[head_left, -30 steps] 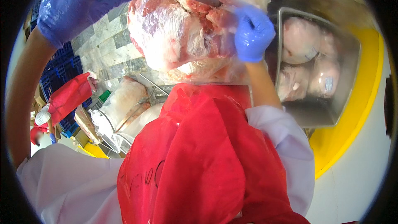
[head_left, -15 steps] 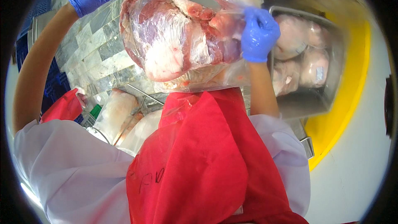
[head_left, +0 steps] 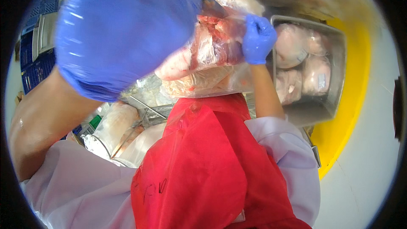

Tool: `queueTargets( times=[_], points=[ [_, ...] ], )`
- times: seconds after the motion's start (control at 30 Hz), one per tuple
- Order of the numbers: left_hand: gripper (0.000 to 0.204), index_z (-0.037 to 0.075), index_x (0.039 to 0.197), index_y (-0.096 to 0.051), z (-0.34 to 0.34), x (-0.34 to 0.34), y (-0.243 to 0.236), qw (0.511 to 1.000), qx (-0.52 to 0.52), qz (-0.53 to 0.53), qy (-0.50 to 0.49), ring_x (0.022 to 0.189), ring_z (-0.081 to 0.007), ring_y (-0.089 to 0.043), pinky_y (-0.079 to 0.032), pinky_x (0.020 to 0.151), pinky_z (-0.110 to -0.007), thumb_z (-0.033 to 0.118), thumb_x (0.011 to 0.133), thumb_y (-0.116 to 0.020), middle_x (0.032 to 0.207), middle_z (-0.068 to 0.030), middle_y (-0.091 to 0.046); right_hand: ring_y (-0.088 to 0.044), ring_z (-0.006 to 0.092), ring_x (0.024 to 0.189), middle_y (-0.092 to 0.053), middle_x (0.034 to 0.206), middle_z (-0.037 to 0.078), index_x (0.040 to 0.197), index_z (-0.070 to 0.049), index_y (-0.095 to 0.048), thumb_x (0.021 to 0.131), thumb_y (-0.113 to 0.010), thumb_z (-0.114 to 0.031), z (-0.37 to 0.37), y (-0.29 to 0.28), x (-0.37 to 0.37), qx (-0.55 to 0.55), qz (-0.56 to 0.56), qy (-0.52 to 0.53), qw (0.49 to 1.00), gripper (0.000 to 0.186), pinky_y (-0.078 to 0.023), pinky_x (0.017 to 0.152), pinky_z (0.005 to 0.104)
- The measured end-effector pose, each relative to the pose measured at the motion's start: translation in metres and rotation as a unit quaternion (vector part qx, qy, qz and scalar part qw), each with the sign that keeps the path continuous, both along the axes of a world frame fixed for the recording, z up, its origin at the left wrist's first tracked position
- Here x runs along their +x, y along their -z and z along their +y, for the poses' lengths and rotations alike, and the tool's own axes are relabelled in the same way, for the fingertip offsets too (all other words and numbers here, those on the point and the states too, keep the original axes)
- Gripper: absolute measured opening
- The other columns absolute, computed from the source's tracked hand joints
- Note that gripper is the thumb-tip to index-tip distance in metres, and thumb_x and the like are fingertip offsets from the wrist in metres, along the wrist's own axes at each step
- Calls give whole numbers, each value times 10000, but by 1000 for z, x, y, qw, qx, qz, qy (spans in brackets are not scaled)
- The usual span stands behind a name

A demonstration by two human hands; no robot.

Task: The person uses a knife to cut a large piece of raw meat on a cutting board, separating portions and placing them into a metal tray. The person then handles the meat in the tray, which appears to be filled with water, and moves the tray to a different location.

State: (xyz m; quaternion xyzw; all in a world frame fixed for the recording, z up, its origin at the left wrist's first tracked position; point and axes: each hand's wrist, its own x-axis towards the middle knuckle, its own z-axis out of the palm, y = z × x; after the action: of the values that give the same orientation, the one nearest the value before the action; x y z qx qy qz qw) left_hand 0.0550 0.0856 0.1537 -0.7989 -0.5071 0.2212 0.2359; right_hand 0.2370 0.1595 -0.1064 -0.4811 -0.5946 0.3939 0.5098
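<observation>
My left hand (head_left: 127, 29), in a blue glove, looms large and close, covering the left part of a big cut of raw meat (head_left: 207, 51). Its fingers are mostly hidden, but a dark, blurred part of the knife (head_left: 212, 6) juts out past it over the meat. The blade's tip cannot be made out. My right hand (head_left: 258, 38), also gloved in blue, is closed at the right edge of the meat and pinches a pale strip there. Under the meat lies clear plastic (head_left: 229, 78).
To the right, a steel tub (head_left: 313, 108) holds several wrapped pieces of meat (head_left: 316, 74), with a yellow rim (head_left: 358, 85) curving beyond it. Below left stand bagged meat pieces (head_left: 118, 121) by a metal rod frame (head_left: 146, 106). Blue crates (head_left: 38, 70) are at far left.
My left hand has come in toward the right and much nearer the view, with the knife, now hiding much of the meat. My right hand stays closed at the meat's right edge.
</observation>
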Motion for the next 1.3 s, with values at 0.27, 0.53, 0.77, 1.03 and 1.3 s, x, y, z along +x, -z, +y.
queueTargets(
  times=[0.27, 0.53, 0.77, 1.03, 1.3],
  points=[
    [471, 175, 594, -607, 78, -38, 31, 995, 58, -77, 39, 474, -223, -518, -410, 591, -386, 616, 680, -747, 517, -33, -533, -635, 207, 714, -660, 773, 115, 825, 28, -691, 758, -718, 68, 1, 13, 7, 102, 17, 47, 994, 83, -517, 692, 315],
    [589, 145, 485, -530, 155, -102, 92, 969, -34, -204, 135, 460, -329, -502, -372, 467, -425, 664, 598, -786, 474, -82, -479, -671, 273, 865, -670, 836, 155, 803, 20, -699, 740, -672, 112, -18, 5, 5, 63, -28, 65, 995, 115, -525, 792, 357],
    [601, 128, 512, -542, 218, -125, 153, 926, -110, -284, 224, 500, -360, -517, -367, 464, -448, 675, 625, -764, 524, -117, -512, -665, 252, 881, -674, 863, 136, 820, 14, -705, 741, -664, 121, -8, 7, 2, 44, 8, 78, 996, 138, -522, 787, 342],
    [611, 126, 589, -614, 215, -123, 141, 954, -129, -234, 138, 572, -374, -557, -419, 536, -464, 727, 660, -696, 580, -137, -564, -647, 245, 757, -658, 819, 120, 860, 13, -688, 800, -651, 63, 2, 5, 3, 35, 40, 20, 998, 87, -518, 712, 335],
    [499, 144, 739, -686, 78, -78, 11, 978, -14, -1, -209, 660, -267, -631, -479, 659, -413, 643, 717, -699, 678, -64, -642, -616, 243, 679, -641, 835, 132, 1006, -13, -685, 793, -779, -247, 13, -53, 16, -54, -152, -197, 967, 330, -507, 651, 349]
  ],
)
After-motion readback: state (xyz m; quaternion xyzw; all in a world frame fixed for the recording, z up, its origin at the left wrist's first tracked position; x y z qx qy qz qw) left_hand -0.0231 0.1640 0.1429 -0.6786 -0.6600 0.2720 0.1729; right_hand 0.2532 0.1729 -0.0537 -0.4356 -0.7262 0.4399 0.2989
